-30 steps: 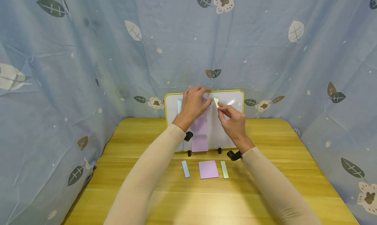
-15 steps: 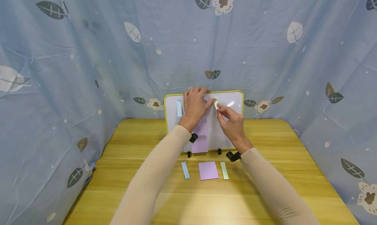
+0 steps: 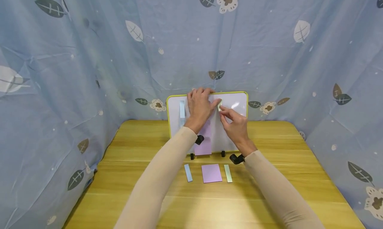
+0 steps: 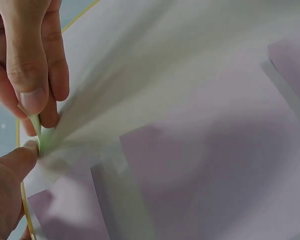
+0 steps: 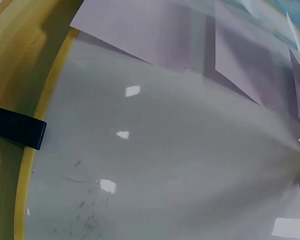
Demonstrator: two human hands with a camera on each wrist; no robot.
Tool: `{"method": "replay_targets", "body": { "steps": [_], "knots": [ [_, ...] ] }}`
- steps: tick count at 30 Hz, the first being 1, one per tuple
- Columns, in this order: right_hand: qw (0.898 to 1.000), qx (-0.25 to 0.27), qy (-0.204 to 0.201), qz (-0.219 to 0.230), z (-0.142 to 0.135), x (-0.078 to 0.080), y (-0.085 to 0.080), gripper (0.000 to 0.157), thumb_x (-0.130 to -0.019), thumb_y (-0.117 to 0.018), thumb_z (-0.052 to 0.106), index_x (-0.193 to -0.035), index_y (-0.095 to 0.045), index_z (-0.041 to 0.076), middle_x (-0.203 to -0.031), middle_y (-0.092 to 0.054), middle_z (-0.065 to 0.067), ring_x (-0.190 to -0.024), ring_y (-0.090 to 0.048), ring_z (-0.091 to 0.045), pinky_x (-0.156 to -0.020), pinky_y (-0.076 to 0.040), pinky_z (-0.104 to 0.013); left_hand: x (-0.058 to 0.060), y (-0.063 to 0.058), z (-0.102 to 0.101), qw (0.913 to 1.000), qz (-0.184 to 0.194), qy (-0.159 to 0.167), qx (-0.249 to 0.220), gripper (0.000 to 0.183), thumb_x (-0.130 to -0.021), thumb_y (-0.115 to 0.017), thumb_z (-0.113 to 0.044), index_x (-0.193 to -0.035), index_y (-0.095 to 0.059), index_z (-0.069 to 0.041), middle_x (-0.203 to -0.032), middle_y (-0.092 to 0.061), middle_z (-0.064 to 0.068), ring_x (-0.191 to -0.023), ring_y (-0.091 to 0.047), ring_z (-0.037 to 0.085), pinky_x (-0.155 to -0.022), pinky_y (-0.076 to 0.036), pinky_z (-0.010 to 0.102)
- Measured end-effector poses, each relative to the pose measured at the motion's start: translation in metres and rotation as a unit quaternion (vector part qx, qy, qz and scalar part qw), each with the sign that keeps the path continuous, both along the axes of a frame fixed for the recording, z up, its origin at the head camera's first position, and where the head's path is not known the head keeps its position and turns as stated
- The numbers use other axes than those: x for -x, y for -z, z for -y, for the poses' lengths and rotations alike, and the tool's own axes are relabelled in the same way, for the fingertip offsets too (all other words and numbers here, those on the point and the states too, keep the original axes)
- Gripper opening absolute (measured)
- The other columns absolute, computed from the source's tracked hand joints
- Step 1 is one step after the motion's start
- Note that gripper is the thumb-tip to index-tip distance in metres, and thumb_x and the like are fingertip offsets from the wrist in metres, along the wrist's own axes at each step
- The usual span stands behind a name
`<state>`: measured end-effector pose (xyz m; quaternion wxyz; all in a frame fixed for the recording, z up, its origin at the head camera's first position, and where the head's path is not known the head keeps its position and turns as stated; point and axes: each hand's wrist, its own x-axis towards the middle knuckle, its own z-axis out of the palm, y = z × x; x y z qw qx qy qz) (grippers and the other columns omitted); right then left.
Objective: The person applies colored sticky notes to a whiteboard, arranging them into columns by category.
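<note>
A white board [image 3: 225, 135] with a yellow rim stands upright on the table. My right hand [image 3: 237, 125] pinches the lower end of a narrow pale green sticky note [image 4: 38, 131] between thumb and fingers. The left hand [image 3: 199, 106] grips the board's top edge, its thumb pressing the note's upper end against the board. In the left wrist view the strip bends out from the surface between both hands. Purple sticky notes [image 3: 203, 147] run in a column down the board, partly hidden by my left hand and forearm. A light blue strip [image 3: 182, 109] is stuck left of them.
On the table before the board lie a blue strip pad [image 3: 188, 173], a purple square pad [image 3: 211, 173] and a green strip pad [image 3: 228, 173]. Black feet [image 3: 222, 153] support the board's lower edge. A patterned blue curtain [image 3: 191, 39] hangs behind and along both sides.
My left hand has shifted slightly right, its thumb coming onto the green strip's top end. The right hand has brought the strip a little lower and left, still pinching it.
</note>
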<state>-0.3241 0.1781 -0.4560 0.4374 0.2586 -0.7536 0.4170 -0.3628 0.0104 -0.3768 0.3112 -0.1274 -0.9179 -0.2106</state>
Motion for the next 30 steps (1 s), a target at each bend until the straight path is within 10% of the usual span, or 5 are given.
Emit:
{"method": "replay_targets", "body": {
  "steps": [5,12,30],
  "knots": [
    [0.999,-0.023,0.024,-0.005,0.0,-0.002,-0.001,0.014,-0.1,-0.086,-0.006,-0.114,-0.087,-0.005,-0.123,-0.089,-0.019,-0.103,-0.09,-0.038,-0.094,-0.07,-0.046,0.002,0.002,-0.006,0.9998,0.003,-0.017,-0.014,0.047,-0.101,-0.087,-0.064,-0.129,-0.083,-0.026,-0.125,-0.081,0.0,-0.121,-0.072,0.028,-0.119,-0.046,0.047],
    [0.999,-0.029,0.014,0.009,0.0,-0.002,-0.002,0.012,-0.102,-0.084,-0.006,-0.114,-0.087,-0.004,-0.124,-0.089,-0.019,-0.105,-0.089,-0.038,-0.102,-0.066,-0.026,0.006,-0.001,-0.009,0.9986,0.025,-0.019,-0.042,0.041,-0.102,-0.087,-0.059,-0.126,-0.085,-0.026,-0.124,-0.082,0.0,-0.116,-0.07,0.029,-0.121,-0.043,0.049],
    [1.0,-0.014,0.003,-0.002,-0.005,-0.007,0.013,0.015,-0.099,-0.084,-0.01,-0.111,-0.088,-0.002,-0.121,-0.089,-0.019,-0.103,-0.089,-0.037,-0.096,-0.07,-0.039,-0.002,-0.01,0.006,0.9983,0.045,0.033,-0.016,0.04,-0.106,-0.088,-0.045,-0.141,-0.083,-0.028,-0.137,-0.08,0.002,-0.128,-0.071,0.03,-0.134,-0.039,0.053]
  ]
}}
